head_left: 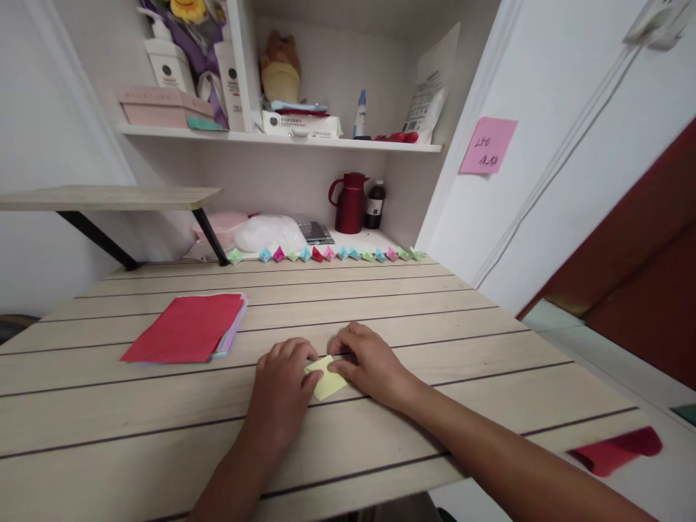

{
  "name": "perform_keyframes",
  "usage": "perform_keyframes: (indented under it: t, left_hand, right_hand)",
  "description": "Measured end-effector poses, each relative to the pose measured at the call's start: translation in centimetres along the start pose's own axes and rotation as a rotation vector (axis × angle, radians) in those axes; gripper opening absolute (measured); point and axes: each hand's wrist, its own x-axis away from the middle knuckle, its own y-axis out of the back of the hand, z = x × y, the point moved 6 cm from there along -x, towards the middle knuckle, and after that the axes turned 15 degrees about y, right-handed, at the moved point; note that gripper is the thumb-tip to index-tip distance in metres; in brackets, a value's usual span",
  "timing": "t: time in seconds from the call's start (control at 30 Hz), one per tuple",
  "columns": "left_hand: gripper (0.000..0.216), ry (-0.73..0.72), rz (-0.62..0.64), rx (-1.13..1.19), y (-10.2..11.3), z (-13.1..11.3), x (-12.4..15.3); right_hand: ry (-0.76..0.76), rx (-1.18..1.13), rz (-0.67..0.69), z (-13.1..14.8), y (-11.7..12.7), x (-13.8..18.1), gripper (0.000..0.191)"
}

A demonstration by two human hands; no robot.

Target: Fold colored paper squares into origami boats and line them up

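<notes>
Pale wood boards with dark seams make up the bench (pixel 163 420), which stands against a white shelf unit (pixel 304 139). Along its far edge runs a row of small folded papers (pixel 318 255) in green, blue, pink and red; those look finished. Left of centre lies a stack of square sheets (pixel 188 330), red on top, flat and unfolded. Between these two states sits the yellow paper (pixel 327 384), on the near part of the bench, right of the stack; it appears partly folded, since it is much smaller than those sheets and flatter than the pieces in the row, so shaping seems left to do. Both hands are on it. The left hand (pixel 281 384) has its grip nearly closed on the left side, thumb on the paper. The right hand (pixel 376 365) clamps the upper right side, thumb across the top face, fingers curled by the far corner; the underside is hidden.
</notes>
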Motion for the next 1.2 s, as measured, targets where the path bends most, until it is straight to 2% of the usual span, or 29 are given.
perform_keyframes:
  t: [0.27,0.37,0.5,0.57,0.63,0.73,0.8,0.9,1.0,1.1,1.13,1.2]
  left_hand:
    - [0.027,0.011,-0.003,-0.005,-0.6,0.4,-0.1]
    - [0.027,0.014,0.019,0.033,-0.8,0.4,-0.3]
    - [0.010,0.069,0.078,0.105,-0.7,0.3,-0.4]
    - [0.012,0.104,0.100,0.163,-0.5,0.2,-0.5]
    - [0.014,0.122,0.094,0.210,-0.2,0.1,-0.6]
    - [0.014,0.095,-0.002,0.172,0.4,-0.1,-0.6]
    - [0.013,0.024,-0.109,0.111,0.7,-0.4,-0.4]
    - [0.013,-0.129,-0.221,0.067,1.0,-1.2,0.2]
    - [0.011,-0.248,-0.257,0.102,1.2,-1.9,0.7]
    - [0.005,-0.214,-0.258,0.246,1.5,-1.7,0.4]
    - [0.004,-0.156,-0.239,0.326,1.6,-1.3,0.1]
    - [0.015,-0.017,-0.160,0.507,1.4,-0.5,-0.5]
  right_hand:
    - [-0.072,-0.255,-0.044,-0.6,0.1,-0.4,0.004]
    - [-0.068,-0.344,-0.070,-0.5,0.2,-0.4,0.006]
    - [-0.012,-0.435,-0.102,0.1,0.7,-0.5,0.008]
    - [-0.005,-0.471,-0.127,0.3,1.1,-0.5,0.009]
    - [-0.001,-0.517,-0.131,0.4,1.3,-0.4,0.021]
    - [0.043,-0.503,-0.107,0.9,1.6,-0.4,0.045]
    - [0.080,-0.392,-0.114,1.2,2.0,-0.3,0.048]
    - [0.141,-0.226,-0.147,1.6,2.6,-0.2,0.035]
    - [0.190,-0.222,-0.144,2.0,2.7,-0.2,0.010]
    - [0.115,-0.425,-0.205,1.4,2.7,-0.3,0.015]
    - [0.049,-0.543,-0.241,0.9,2.6,-0.3,0.018]
    - [-0.095,-0.799,-0.306,0.0,1.9,-0.3,0.024]
